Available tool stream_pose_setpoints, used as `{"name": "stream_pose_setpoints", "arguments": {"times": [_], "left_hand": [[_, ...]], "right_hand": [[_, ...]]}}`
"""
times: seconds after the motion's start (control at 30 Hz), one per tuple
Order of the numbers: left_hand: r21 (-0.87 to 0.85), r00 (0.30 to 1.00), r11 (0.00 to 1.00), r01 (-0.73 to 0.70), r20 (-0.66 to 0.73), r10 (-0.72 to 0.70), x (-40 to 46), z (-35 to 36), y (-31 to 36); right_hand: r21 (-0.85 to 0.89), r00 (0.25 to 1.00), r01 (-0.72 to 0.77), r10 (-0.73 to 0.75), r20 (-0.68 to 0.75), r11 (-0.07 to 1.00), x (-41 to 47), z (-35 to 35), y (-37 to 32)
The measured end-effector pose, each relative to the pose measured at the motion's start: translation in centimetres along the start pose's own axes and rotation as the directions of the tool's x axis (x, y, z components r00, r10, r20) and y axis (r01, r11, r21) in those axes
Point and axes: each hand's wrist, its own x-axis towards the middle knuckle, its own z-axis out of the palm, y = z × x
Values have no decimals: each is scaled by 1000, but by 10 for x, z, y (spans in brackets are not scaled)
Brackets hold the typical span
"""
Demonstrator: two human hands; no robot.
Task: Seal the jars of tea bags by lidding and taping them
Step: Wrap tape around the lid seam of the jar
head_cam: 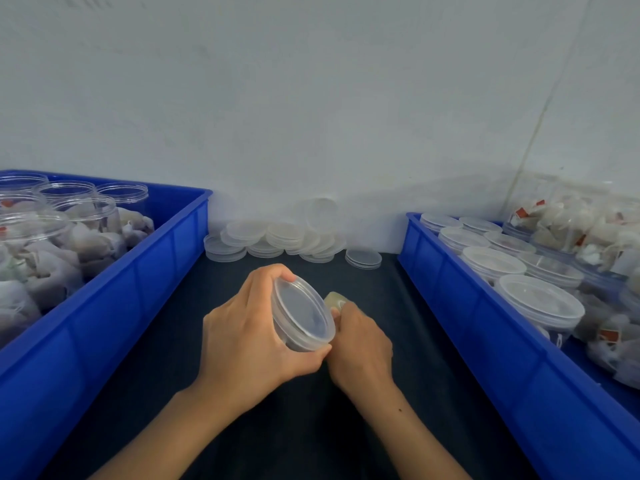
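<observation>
A blue bin (104, 271) on the left holds open jars (86, 216) stuffed with tea bags, none of them lidded. A second blue bin (485, 327) on the right holds lidded jars (540, 303), with bagged tea bags (571, 223) piled behind them. Between the two bins, against the white wall (311, 81), lies a loose heap of clear lids (277, 237), one (363, 258) set a little apart to the right. The dark tabletop (311, 427) runs down the middle.

Over that tabletop, between the bins, the left hand (249, 344) grasps a jar (301, 315) tipped on its side, fingers curled round the rim so the clear lid faces up and to the right. The jar is see-through plastic, and the lid sits on its mouth (what is inside is hard to make out). The right hand (360, 344) is tucked just behind the jar, fingers curled round a pale roll of tape (335, 300), mostly hidden by jar and hand.
</observation>
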Motion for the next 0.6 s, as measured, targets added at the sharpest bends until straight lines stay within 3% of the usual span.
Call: {"name": "stream_pose_setpoints", "arguments": {"times": [0.2, 0.3, 0.4, 0.5, 0.6], "left_hand": [[-54, 997, 997, 60, 43, -58, 4, 0, -10], [-183, 977, 961, 209, 83, -197, 13, 0, -27], [-386, 931, 847, 365, 155, -330, 20, -3, -47], [-438, 910, 799, 413, 242, -337, 26, -10, -58], [-367, 904, 840, 399, 312, -293, 35, -19, -61]], "right_hand": [[63, 1000, 29, -28, -11, 998, 3, -4, 1], [117, 991, 130, -133, 18, 985, -4, -7, 5], [151, 969, 229, -240, 60, 962, -9, -11, 8], [211, 953, 261, -286, 97, 942, -10, -15, 8], [344, 934, 262, -326, 143, 902, -12, -16, 9]]}}
